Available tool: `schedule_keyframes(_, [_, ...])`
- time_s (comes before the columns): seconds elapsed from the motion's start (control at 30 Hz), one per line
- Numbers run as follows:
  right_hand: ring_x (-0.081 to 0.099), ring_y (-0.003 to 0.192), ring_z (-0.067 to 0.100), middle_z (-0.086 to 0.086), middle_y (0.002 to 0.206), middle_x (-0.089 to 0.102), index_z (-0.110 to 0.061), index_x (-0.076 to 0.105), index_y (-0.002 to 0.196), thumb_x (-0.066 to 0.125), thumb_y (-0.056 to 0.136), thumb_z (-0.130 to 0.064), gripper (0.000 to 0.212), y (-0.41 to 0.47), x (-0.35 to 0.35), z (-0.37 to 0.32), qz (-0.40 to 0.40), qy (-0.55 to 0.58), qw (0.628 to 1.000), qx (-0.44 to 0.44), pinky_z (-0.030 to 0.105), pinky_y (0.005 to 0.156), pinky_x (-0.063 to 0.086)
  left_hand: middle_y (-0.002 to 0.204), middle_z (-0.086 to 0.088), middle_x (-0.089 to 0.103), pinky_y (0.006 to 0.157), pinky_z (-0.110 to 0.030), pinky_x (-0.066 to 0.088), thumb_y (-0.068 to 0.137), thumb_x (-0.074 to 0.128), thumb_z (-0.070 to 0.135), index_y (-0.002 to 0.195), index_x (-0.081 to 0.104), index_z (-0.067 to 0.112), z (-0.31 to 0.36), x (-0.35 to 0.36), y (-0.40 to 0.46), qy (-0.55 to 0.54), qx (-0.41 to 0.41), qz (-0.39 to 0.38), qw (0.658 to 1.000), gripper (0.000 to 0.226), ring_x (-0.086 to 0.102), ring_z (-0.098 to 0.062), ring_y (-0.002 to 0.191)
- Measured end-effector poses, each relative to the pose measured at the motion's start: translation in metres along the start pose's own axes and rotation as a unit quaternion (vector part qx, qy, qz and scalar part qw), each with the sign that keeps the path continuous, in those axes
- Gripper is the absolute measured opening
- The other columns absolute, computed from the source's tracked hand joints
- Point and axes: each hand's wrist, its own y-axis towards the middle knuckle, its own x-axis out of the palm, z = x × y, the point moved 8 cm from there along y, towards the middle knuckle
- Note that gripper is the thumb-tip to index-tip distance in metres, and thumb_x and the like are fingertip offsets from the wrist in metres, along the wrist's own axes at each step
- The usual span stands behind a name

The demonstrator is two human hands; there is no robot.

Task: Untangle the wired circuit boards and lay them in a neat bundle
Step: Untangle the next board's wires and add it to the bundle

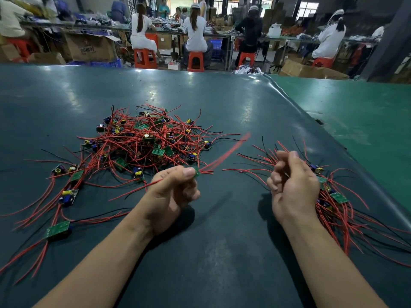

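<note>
Board in hand: a small green board (197,172) sits pinched at the left hand's (172,194) thumb tip, its red wires (224,154) blurred, trailing toward the tangled pile (146,141).
Right hand: the right hand (293,185) is loosely curled beside the sorted bundle (333,203); whether it grips a wire, I cannot tell.
Method: draw the leads free slowly, then lay them parallel on the bundle.
Risk: snagged wires may drag neighbouring boards.
Surface: dark green mat (222,241).
</note>
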Motion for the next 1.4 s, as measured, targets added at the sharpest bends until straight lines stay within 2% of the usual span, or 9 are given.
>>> schedule_keyframes(0.13, [0.042, 0.045, 0.007, 0.001, 0.070, 0.057, -0.020, 0.073, 0.101, 0.065, 0.089, -0.021, 0.014, -0.040, 0.045, 0.037, -0.272, -0.212, 0.934, 0.097, 0.016, 0.037, 0.032, 0.061, -0.002, 0.049, 0.048, -0.021, 0.040, 0.060, 0.075, 0.024, 0.063, 0.062, 0.016, -0.002, -0.002, 0.000, -0.027, -0.017, 0.005, 0.999, 0.016, 0.039, -0.010, 0.046])
schedule_keyframes(0.23, [0.053, 0.059, 0.016, -0.004, 0.080, 0.059, -0.038, 0.057, 0.131, 0.076, 0.080, -0.019, 0.058, -0.079, 0.070, 0.057, -0.447, -0.272, 0.850, 0.059, 0.021, 0.046, 0.040, 0.069, -0.006, 0.042, 0.046, -0.019, 0.036, 0.065, 0.075, 0.022, 0.072, 0.059, 0.013, -0.011, 0.003, -0.002, 0.025, -0.069, -0.025, 0.997, 0.020, 0.036, -0.010, 0.048])
schedule_keyframes(0.37, [0.044, 0.048, -0.001, -0.012, 0.066, 0.064, -0.026, 0.073, 0.104, 0.071, 0.085, -0.004, 0.029, -0.069, 0.068, 0.033, -0.369, -0.253, 0.893, -0.056, 0.013, 0.047, 0.036, 0.055, 0.009, 0.047, 0.043, -0.015, 0.033, 0.067, 0.070, 0.028, 0.084, 0.076, 0.013, -0.014, 0.012, -0.006, 0.058, -0.094, -0.081, 0.991, 0.023, 0.034, 0.000, 0.041])
schedule_keyframes(0.5, [0.043, 0.048, 0.013, 0.015, 0.062, 0.064, -0.026, 0.076, 0.092, 0.074, 0.081, -0.007, 0.022, -0.067, 0.063, 0.031, -0.347, -0.271, 0.896, -0.056, 0.029, 0.048, 0.038, 0.054, 0.009, 0.047, 0.044, -0.015, 0.032, 0.070, 0.073, 0.024, 0.076, 0.077, 0.017, -0.015, 0.014, -0.007, 0.096, -0.098, -0.085, 0.987, 0.010, 0.033, -0.002, 0.041])
schedule_keyframes(0.6, [0.048, 0.046, 0.005, 0.003, 0.062, 0.068, -0.024, 0.076, 0.093, 0.076, 0.074, -0.014, 0.021, -0.071, 0.063, 0.030, -0.357, -0.253, 0.897, -0.055, 0.019, 0.046, 0.043, 0.049, 0.009, 0.043, 0.042, -0.014, 0.032, 0.071, 0.082, 0.022, 0.100, 0.070, -0.005, -0.019, 0.010, -0.008, 0.085, -0.123, -0.079, 0.986, 0.041, 0.029, -0.001, 0.038])
schedule_keyframes(0.67, [0.048, 0.044, 0.008, 0.002, 0.064, 0.070, -0.031, 0.077, 0.088, 0.078, 0.075, -0.016, 0.020, -0.072, 0.058, 0.026, -0.329, -0.264, 0.903, -0.081, 0.024, 0.041, 0.044, 0.046, 0.006, 0.049, 0.039, -0.014, 0.034, 0.052, 0.092, 0.043, 0.090, 0.060, -0.012, -0.018, 0.009, -0.008, 0.081, -0.113, -0.064, 0.988, 0.074, 0.031, 0.000, 0.035])
schedule_keyframes(0.87, [0.048, 0.043, 0.014, 0.006, 0.069, 0.067, -0.028, 0.067, 0.094, 0.069, 0.087, -0.008, 0.022, -0.063, 0.035, -0.011, -0.129, -0.245, 0.933, -0.230, 0.027, 0.037, 0.041, 0.062, -0.006, 0.065, 0.043, -0.019, 0.042, 0.026, 0.088, 0.069, 0.067, 0.076, 0.010, -0.018, 0.005, -0.002, 0.077, -0.086, -0.016, 0.993, 0.073, 0.046, -0.008, 0.041])
schedule_keyframes(1.17, [0.048, 0.039, 0.009, -0.001, 0.060, 0.066, -0.017, 0.051, 0.083, 0.054, 0.100, -0.029, 0.021, -0.031, -0.030, 0.007, 0.160, 0.011, 0.987, 0.022, 0.018, 0.039, 0.042, 0.061, -0.011, 0.063, 0.046, -0.023, 0.042, 0.077, 0.063, 0.042, 0.066, 0.073, 0.009, -0.009, -0.004, -0.005, 0.090, -0.015, 0.043, 0.995, 0.036, 0.047, -0.013, 0.044])
schedule_keyframes(1.4, [0.048, 0.036, 0.011, 0.001, 0.058, 0.065, -0.012, 0.058, 0.080, 0.046, 0.103, -0.027, 0.030, -0.030, -0.012, 0.007, 0.053, -0.105, 0.993, 0.002, 0.017, 0.034, 0.036, 0.058, -0.003, 0.064, 0.049, -0.020, 0.040, 0.088, 0.067, 0.035, 0.067, 0.067, 0.012, 0.012, -0.007, -0.016, 0.334, 0.109, 0.075, 0.933, 0.031, 0.050, -0.011, 0.047])
